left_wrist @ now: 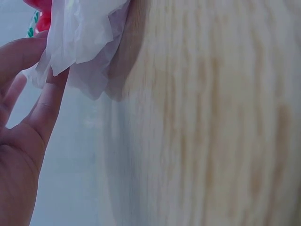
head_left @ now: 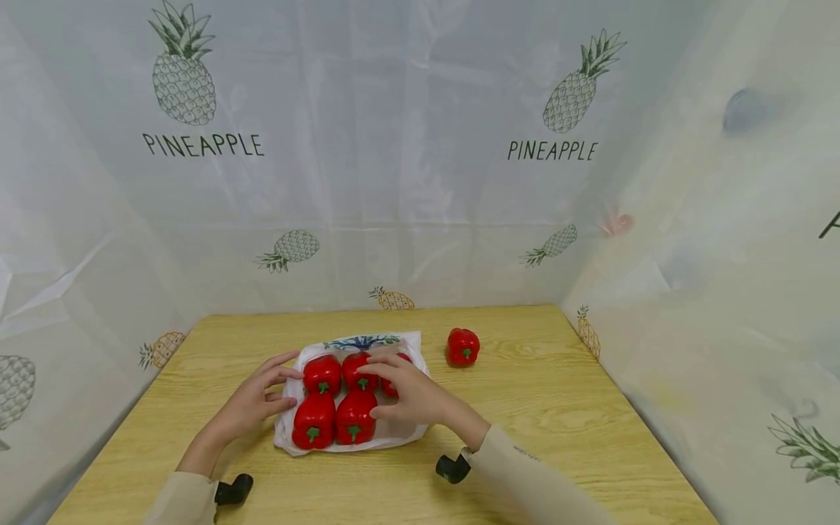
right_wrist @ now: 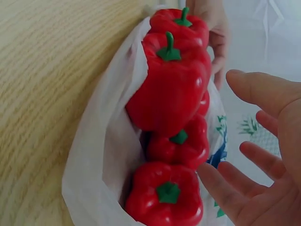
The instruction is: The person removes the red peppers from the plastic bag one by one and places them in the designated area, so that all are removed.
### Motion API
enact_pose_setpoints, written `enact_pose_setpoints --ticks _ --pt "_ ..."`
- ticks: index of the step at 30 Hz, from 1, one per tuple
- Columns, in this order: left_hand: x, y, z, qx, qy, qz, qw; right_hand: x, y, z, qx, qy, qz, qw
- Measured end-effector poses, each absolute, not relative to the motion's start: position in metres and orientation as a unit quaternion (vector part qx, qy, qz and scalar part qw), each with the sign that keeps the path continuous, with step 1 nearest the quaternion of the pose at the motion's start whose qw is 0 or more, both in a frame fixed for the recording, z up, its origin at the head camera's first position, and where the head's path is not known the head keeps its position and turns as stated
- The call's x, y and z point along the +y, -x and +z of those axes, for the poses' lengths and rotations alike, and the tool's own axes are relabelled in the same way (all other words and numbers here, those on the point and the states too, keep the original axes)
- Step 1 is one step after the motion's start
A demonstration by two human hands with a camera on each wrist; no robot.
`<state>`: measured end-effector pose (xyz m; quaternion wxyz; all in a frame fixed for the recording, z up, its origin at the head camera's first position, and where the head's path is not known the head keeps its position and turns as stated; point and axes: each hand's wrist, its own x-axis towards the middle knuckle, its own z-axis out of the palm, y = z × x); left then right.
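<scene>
Several red bell peppers (head_left: 356,417) with green stems sit in two rows in a white plastic bag (head_left: 285,435) whose mouth is spread wide. At the bag's left side, my left hand (head_left: 252,397) touches the plastic with extended fingers and thumb; in the left wrist view a fold of the bag (left_wrist: 84,37) partly covers its fingertips. My right hand (head_left: 420,394) hovers over the bag's right part, fingers spread and partly hiding a back-row pepper (head_left: 405,359). The right wrist view shows nothing held in that hand (right_wrist: 282,188); a fingertip is close to the nearest pepper (right_wrist: 164,193).
Another red bell pepper (head_left: 463,348) stands on the wooden table (head_left: 538,408), behind and right of the bag. Pale curtains (head_left: 407,146) with pineapple prints hang around the table's back and sides. A black fitting (head_left: 453,469) is by each wrist.
</scene>
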<state>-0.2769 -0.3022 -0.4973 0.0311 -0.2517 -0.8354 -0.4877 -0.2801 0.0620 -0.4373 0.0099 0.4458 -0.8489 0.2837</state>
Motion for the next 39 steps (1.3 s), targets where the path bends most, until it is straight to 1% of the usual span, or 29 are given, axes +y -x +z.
enact_pose_setpoints --ticks 3,18,33,39 --pt "-0.302 0.277 -0.498 -0.834 0.25 -0.491 0.028 0.059 0.278 -0.44 -0.852 -0.44 0.285 0.0" --pt "-0.303 0.279 -0.499 -0.835 0.267 -0.48 0.042 0.048 0.275 -0.454 -0.85 -0.438 0.292 -0.026" --pt "-0.304 0.279 -0.498 -0.831 0.281 -0.478 0.042 0.042 0.274 -0.468 -0.861 -0.429 0.271 -0.034" --pt "-0.304 0.279 -0.499 -0.835 0.277 -0.474 0.044 0.04 0.275 -0.476 -0.864 -0.427 0.266 -0.029"
